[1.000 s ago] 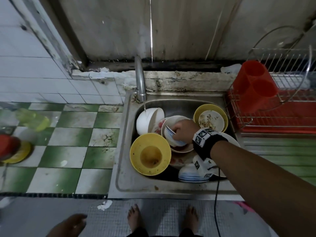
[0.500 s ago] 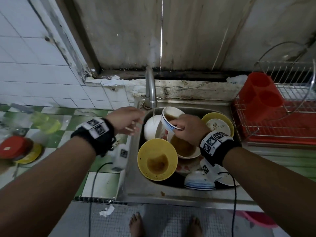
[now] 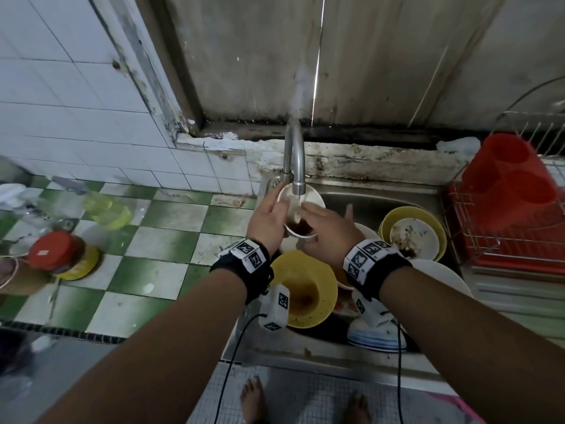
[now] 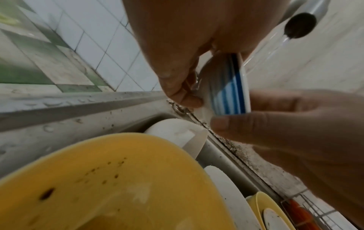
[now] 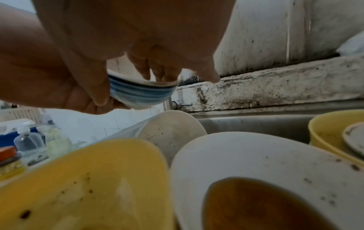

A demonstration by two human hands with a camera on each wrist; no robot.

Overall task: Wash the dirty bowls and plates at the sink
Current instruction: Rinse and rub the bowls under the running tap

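Two yellow bowls [image 3: 302, 289] [image 3: 412, 221], one tap [image 3: 295, 157]

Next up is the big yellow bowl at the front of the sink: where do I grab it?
Take the yellow bowl by its near rim, coming from above at the front. It sits open side up, holding brown liquid, its far rim under the hands, so lift it level.
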